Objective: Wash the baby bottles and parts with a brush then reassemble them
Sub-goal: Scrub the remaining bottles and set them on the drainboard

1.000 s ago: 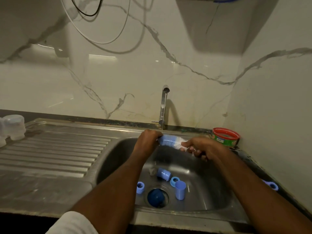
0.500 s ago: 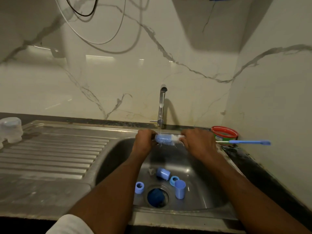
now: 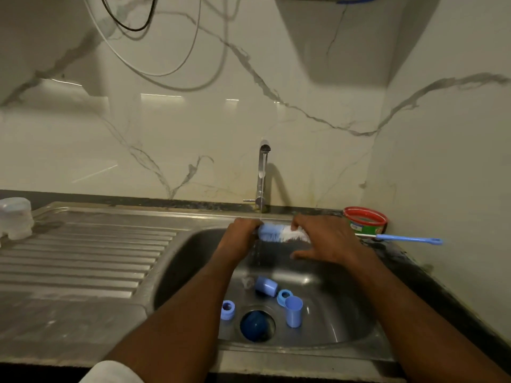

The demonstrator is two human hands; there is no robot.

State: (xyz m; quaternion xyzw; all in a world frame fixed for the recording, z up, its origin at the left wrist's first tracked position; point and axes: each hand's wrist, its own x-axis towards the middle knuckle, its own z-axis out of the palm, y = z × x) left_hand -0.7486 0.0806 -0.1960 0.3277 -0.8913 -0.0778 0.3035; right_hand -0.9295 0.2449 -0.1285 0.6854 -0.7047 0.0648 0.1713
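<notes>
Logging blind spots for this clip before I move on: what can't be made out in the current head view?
- Bottle: its base is hidden inside the left hand; the mouth end blurs into brush bristles.
- Right hand: it covers where it holds the brush; only the blue handle shows beyond it.
- White item on the drainboard: cut by the left edge, too blurred to identify.
- Red-rimmed tub: label too small to read.

White marble-veined wall [image 3: 193,128] meets a side wall [image 3: 448,161]; cables [image 3: 154,70] hang, dim light

2 blue cups [image 3: 293,310], 2 blue rings [image 3: 228,310], 1 brush [image 3: 284,235], 1 tap [image 3: 262,175].
</notes>
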